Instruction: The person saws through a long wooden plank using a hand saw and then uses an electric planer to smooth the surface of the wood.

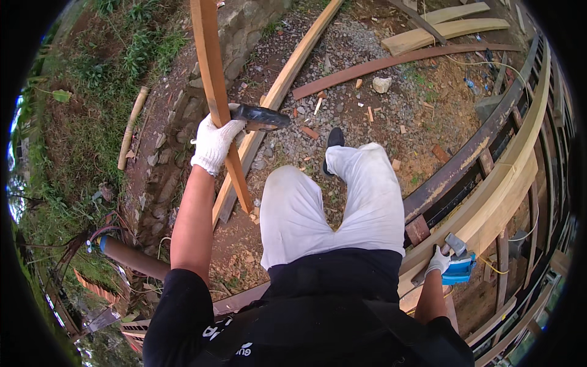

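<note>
My left hand [217, 142], in a white knit glove, is closed round a long reddish-brown wooden board [214, 67] that slants up past the upper edge. Against the same hand, to the right of the board, is a tool with a thick black end [263, 117] and a brownish part below it; its kind is unclear, and the glove partly hides it. Low on the right, my right hand [438, 262], also gloved, has its fingers bent at a blue and grey power tool [460, 269] on a pale timber beam [498, 211].
A long timber [293, 64] lies behind the held board, beside a stone edging [235, 37]. A reddish plank [379, 67] and curved pale planks [446, 35] lie on the gravel at the far side. A dark rail [449, 174] borders the right; a brown cylinder [137, 258] is at left.
</note>
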